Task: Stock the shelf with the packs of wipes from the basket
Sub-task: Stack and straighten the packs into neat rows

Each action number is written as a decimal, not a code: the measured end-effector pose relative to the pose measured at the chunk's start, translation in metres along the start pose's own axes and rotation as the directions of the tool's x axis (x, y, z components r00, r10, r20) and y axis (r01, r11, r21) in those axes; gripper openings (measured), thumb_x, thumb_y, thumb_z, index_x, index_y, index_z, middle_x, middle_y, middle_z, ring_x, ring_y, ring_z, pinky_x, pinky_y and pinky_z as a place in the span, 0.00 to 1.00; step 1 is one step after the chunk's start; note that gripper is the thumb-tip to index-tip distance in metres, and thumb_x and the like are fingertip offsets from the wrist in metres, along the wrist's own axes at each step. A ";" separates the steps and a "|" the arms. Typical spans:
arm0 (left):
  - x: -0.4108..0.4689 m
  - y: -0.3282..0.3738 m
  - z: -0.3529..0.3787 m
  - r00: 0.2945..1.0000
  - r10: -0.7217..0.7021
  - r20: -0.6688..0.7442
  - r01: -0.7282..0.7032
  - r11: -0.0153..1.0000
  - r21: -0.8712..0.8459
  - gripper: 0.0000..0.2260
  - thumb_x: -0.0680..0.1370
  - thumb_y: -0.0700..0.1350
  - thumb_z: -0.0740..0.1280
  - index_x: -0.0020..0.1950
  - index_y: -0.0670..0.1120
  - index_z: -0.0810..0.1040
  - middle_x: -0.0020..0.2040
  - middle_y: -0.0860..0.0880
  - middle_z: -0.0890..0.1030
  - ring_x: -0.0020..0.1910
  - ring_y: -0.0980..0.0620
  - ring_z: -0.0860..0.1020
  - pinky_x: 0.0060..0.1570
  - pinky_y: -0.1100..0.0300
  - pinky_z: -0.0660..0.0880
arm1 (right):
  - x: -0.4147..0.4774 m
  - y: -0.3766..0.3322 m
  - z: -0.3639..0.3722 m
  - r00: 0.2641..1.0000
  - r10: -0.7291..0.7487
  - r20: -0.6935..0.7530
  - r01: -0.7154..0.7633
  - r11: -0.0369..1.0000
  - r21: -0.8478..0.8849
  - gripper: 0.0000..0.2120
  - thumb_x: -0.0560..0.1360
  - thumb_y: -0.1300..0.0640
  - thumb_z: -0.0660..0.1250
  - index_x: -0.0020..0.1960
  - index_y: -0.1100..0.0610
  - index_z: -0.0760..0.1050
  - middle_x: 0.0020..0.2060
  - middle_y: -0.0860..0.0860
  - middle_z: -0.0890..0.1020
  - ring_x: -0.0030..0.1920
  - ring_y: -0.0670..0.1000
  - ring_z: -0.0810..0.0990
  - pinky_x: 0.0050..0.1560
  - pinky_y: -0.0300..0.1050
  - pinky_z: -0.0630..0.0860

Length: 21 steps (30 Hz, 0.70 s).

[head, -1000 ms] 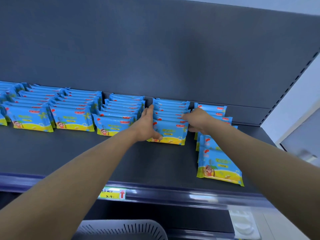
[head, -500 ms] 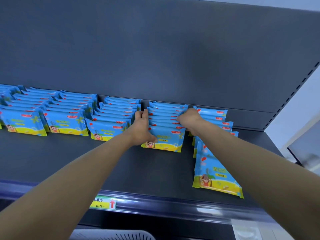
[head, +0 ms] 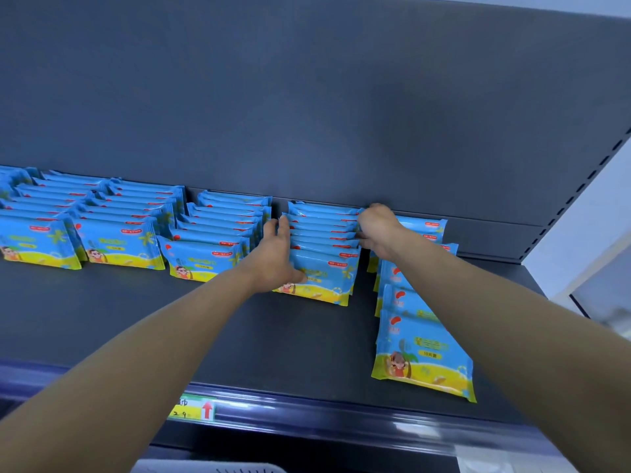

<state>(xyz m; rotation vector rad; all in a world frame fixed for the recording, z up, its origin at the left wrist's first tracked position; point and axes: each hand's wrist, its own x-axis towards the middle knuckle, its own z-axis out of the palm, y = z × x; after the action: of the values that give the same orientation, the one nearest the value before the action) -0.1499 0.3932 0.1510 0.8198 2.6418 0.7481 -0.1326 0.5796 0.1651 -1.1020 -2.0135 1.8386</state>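
Fingers of both hands lie nearly flat and together against one row of packs (head: 321,254): left hand (head: 278,254) on its left flank, right hand (head: 377,230) on its right. Squeezing unevenly, I reckon, could topple the leaning packs forward; the loose stack (head: 409,322) beside my right fingers could slide.

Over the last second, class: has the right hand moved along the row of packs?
Yes. The right hand has slid back along the row of packs toward the shelf's back panel.

Bare dark grey shelf board (head: 102,319) lies open at seven o'clock; slumped blue-and-yellow wipe packs (head: 421,356) block four o'clock.
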 end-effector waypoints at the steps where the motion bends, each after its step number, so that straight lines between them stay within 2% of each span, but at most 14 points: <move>1: 0.000 0.000 0.000 1.000 0.000 -0.002 0.000 1.000 0.002 0.53 0.69 0.48 0.75 0.76 0.43 0.36 0.76 0.47 0.41 0.73 0.45 0.60 0.66 0.58 0.63 | 0.000 -0.001 -0.002 1.000 0.011 0.015 -0.011 1.000 -0.004 0.13 0.78 0.66 0.51 0.55 0.60 0.72 0.45 0.59 0.78 0.45 0.57 0.78 0.49 0.53 0.79; 4: -0.001 0.000 -0.001 1.000 0.001 -0.013 0.000 1.000 0.025 0.53 0.68 0.49 0.75 0.76 0.43 0.37 0.75 0.47 0.43 0.72 0.46 0.62 0.65 0.58 0.64 | 0.007 -0.002 -0.003 0.999 0.009 0.040 -0.008 0.999 -0.043 0.11 0.78 0.66 0.52 0.53 0.62 0.73 0.46 0.60 0.78 0.46 0.57 0.79 0.47 0.50 0.79; 6: -0.001 0.000 -0.001 1.000 -0.009 -0.025 0.010 0.999 0.041 0.53 0.68 0.49 0.75 0.76 0.42 0.38 0.75 0.47 0.44 0.70 0.45 0.65 0.64 0.58 0.66 | 0.010 -0.002 -0.001 0.998 -0.008 0.059 0.013 0.995 -0.099 0.10 0.77 0.68 0.53 0.46 0.61 0.72 0.43 0.59 0.76 0.40 0.54 0.77 0.39 0.46 0.76; 8: -0.002 0.001 -0.001 0.999 -0.017 -0.037 0.019 0.999 0.050 0.53 0.68 0.50 0.75 0.76 0.43 0.38 0.75 0.47 0.45 0.69 0.45 0.66 0.64 0.57 0.67 | 0.014 -0.001 0.000 0.997 -0.029 0.066 0.039 0.987 -0.157 0.11 0.77 0.68 0.53 0.40 0.58 0.69 0.41 0.57 0.74 0.38 0.52 0.74 0.39 0.43 0.73; 11: -0.003 0.001 0.000 0.999 -0.019 -0.041 0.021 0.998 0.055 0.52 0.68 0.50 0.75 0.76 0.43 0.38 0.75 0.47 0.45 0.66 0.46 0.69 0.61 0.58 0.68 | 0.024 0.005 0.001 0.999 -0.038 0.035 0.044 0.982 -0.184 0.11 0.77 0.68 0.53 0.40 0.58 0.69 0.43 0.56 0.74 0.44 0.53 0.74 0.43 0.44 0.73; 14: -0.004 0.000 0.000 0.999 -0.020 -0.048 0.023 0.999 0.049 0.52 0.68 0.50 0.75 0.76 0.42 0.39 0.75 0.47 0.45 0.63 0.46 0.71 0.59 0.59 0.69 | 0.028 0.005 0.000 0.997 -0.054 0.047 0.062 0.983 -0.175 0.13 0.79 0.66 0.53 0.37 0.55 0.65 0.38 0.52 0.71 0.37 0.51 0.72 0.40 0.42 0.73; 16: -0.004 -0.001 0.001 0.998 -0.021 -0.052 0.024 0.999 0.044 0.52 0.68 0.50 0.75 0.76 0.42 0.39 0.75 0.48 0.46 0.62 0.46 0.71 0.59 0.59 0.69 | 0.031 0.005 0.001 0.998 -0.063 0.031 0.067 0.988 -0.137 0.14 0.79 0.65 0.52 0.37 0.55 0.65 0.38 0.54 0.72 0.36 0.51 0.72 0.41 0.43 0.75; 19: -0.004 -0.001 0.001 0.998 -0.019 -0.053 0.022 0.999 0.044 0.52 0.68 0.50 0.75 0.76 0.42 0.39 0.75 0.48 0.45 0.64 0.46 0.70 0.60 0.59 0.69 | 0.036 0.009 0.004 0.999 -0.030 -0.013 0.029 0.996 -0.079 0.12 0.77 0.65 0.51 0.40 0.59 0.70 0.43 0.58 0.76 0.42 0.55 0.76 0.45 0.49 0.78; 21: -0.004 -0.002 0.001 0.998 -0.023 -0.051 0.026 0.999 0.048 0.52 0.68 0.50 0.75 0.76 0.42 0.39 0.75 0.48 0.44 0.66 0.47 0.69 0.61 0.59 0.68 | 0.031 0.007 0.002 0.999 -0.043 0.026 0.045 0.994 -0.103 0.09 0.78 0.66 0.52 0.45 0.59 0.70 0.40 0.56 0.74 0.39 0.53 0.75 0.43 0.46 0.76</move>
<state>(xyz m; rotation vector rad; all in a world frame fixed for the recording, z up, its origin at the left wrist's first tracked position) -0.1472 0.3903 0.1494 0.7898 2.7196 0.7094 -0.1527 0.5975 0.1485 -1.0580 -2.1504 1.7521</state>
